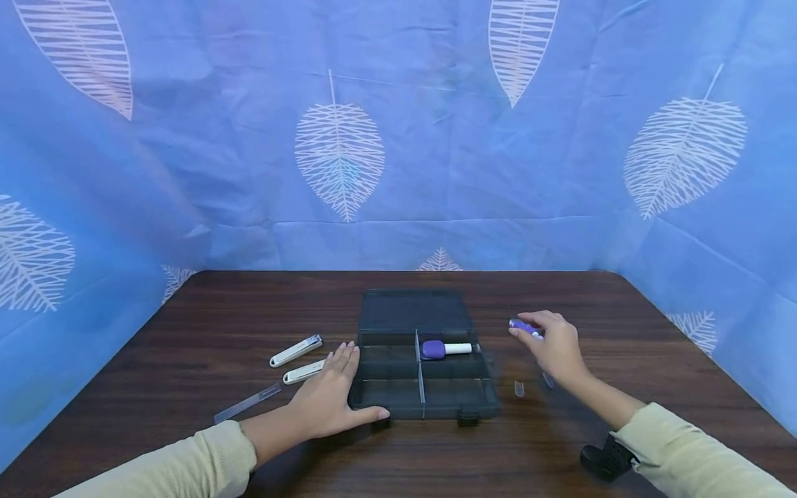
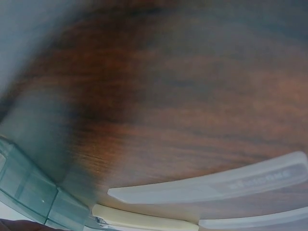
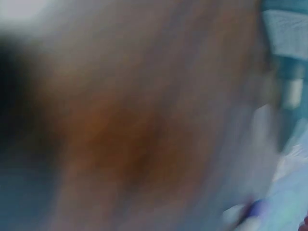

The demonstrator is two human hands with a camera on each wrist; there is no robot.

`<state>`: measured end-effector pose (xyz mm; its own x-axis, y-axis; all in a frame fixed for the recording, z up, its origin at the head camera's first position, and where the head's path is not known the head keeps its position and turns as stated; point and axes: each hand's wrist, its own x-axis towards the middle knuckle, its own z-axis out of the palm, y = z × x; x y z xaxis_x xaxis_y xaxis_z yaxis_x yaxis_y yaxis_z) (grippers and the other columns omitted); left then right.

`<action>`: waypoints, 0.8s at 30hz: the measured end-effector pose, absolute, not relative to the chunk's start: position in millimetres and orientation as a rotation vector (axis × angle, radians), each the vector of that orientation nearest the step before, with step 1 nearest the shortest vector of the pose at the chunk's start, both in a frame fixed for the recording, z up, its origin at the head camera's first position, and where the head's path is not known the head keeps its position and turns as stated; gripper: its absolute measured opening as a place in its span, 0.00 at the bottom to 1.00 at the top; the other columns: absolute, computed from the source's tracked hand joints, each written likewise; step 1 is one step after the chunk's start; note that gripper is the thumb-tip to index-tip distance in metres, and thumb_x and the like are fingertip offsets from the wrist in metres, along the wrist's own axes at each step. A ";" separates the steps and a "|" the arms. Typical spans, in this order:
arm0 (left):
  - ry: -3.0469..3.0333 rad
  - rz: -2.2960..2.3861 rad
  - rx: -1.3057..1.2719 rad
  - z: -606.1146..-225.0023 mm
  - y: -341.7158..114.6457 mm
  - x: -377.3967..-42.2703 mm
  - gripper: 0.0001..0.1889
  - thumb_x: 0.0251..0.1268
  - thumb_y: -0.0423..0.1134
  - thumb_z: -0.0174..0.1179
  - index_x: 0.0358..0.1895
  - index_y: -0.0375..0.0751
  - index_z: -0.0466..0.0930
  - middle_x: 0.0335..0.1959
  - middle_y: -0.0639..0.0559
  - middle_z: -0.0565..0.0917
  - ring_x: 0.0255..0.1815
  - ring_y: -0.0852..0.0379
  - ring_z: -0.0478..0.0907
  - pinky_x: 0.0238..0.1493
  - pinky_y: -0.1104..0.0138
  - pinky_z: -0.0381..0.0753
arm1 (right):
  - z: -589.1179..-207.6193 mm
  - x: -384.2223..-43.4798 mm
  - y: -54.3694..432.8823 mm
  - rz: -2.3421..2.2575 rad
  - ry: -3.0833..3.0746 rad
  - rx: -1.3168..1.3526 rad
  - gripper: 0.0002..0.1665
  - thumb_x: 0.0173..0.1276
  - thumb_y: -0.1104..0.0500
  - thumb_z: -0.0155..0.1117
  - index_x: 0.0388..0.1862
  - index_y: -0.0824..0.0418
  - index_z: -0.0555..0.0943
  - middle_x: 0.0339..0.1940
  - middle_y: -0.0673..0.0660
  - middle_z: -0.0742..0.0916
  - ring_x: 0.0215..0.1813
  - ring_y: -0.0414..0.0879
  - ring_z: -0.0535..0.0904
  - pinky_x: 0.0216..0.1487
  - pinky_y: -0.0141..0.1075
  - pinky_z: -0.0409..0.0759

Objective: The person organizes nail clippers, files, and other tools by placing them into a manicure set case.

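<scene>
A dark see-through compartment box lies with its lid folded back. My left hand rests against its left side, fingers straight along the wall and thumb spread over the front corner. In the back right compartment lies a purple nail polish bottle with a white cap. Right of the box, my right hand pinches a second purple nail polish bottle between thumb and fingers above the table. This bottle also appears, blurred, as a purple patch low in the right wrist view.
Left of the box lie two nail clippers, one farther back and one partly behind my left hand. A clear flat strip lies in front of them. Two small clear curved pieces, one at the left, lie near my right hand.
</scene>
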<state>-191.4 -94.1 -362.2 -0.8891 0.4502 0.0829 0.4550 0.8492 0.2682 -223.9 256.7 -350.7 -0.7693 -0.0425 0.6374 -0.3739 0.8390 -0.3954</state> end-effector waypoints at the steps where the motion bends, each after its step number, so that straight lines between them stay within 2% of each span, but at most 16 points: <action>1: -3.005 -0.442 -0.727 -362.2 -94.9 -191.1 0.55 0.50 0.71 0.55 0.69 0.28 0.54 0.71 0.34 0.56 0.73 0.40 0.52 0.69 0.50 0.58 | -353.9 -223.2 261.3 0.681 -2.390 0.275 0.17 0.52 0.66 0.71 0.40 0.73 0.82 0.35 0.68 0.85 0.35 0.58 0.78 0.30 0.40 0.75; 7: -2.997 -0.433 -0.726 -361.5 -97.2 -190.2 0.55 0.49 0.71 0.55 0.69 0.28 0.55 0.71 0.33 0.57 0.73 0.40 0.52 0.69 0.50 0.59 | -368.1 -215.6 286.0 0.666 -2.509 0.114 0.20 0.55 0.64 0.69 0.43 0.77 0.80 0.39 0.74 0.83 0.39 0.64 0.79 0.35 0.52 0.77; 11: -2.985 -0.434 -0.738 -361.0 -97.3 -189.9 0.55 0.49 0.71 0.55 0.69 0.27 0.55 0.70 0.33 0.58 0.73 0.40 0.53 0.69 0.50 0.59 | -370.7 -214.3 296.2 0.644 -2.616 0.042 0.21 0.57 0.61 0.68 0.43 0.77 0.79 0.41 0.75 0.82 0.42 0.67 0.78 0.39 0.55 0.76; 18: -2.979 -0.430 -0.750 -361.3 -96.2 -190.7 0.55 0.50 0.71 0.55 0.68 0.27 0.55 0.70 0.33 0.58 0.73 0.40 0.53 0.69 0.50 0.59 | -367.2 -218.8 303.1 0.665 -2.755 -0.033 0.20 0.58 0.60 0.66 0.42 0.76 0.80 0.35 0.72 0.84 0.35 0.61 0.80 0.30 0.44 0.75; 24: -2.977 -0.426 -0.753 -362.9 -95.2 -191.9 0.55 0.49 0.72 0.54 0.69 0.28 0.55 0.70 0.33 0.58 0.73 0.40 0.53 0.69 0.50 0.59 | -364.7 -220.0 302.5 0.672 -2.795 -0.077 0.17 0.57 0.62 0.66 0.39 0.77 0.81 0.30 0.69 0.85 0.30 0.56 0.80 0.29 0.39 0.72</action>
<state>-191.9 -95.2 -362.9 -0.8812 0.4607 0.1064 0.4720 0.8442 0.2539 -220.0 302.5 -364.7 -0.9634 0.1123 0.2434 -0.0106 0.8913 -0.4532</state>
